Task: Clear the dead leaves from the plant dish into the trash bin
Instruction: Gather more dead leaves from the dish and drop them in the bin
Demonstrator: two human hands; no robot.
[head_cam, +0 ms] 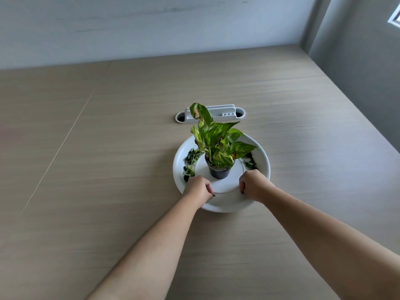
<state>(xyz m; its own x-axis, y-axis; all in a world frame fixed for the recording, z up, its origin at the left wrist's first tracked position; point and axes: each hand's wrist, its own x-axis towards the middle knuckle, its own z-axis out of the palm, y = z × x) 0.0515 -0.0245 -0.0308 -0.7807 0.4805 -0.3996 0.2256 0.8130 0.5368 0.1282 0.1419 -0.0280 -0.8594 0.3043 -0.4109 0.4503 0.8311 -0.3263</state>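
Note:
A wide white plant dish (263, 161) lies on the table. Inside it is a smaller white inner plate (225, 185) carrying a black pot (219, 172) with a green and yellow leafy plant (216, 139). Dead leaves (191, 158) lie in the dish's left trough, and more dead leaves (251, 161) lie on its right. My left hand (198, 189) is curled against the inner plate's near-left rim and my right hand (252, 185) against its near-right rim. Both seem to grip that rim, and a small dark speck shows at each hand's fingertips. No trash bin is in view.
A white cable-port insert (229, 114) is set into the wooden table (108, 148) just behind the plant. A pale wall runs along the table's far edge, and a grey wall borders its right side.

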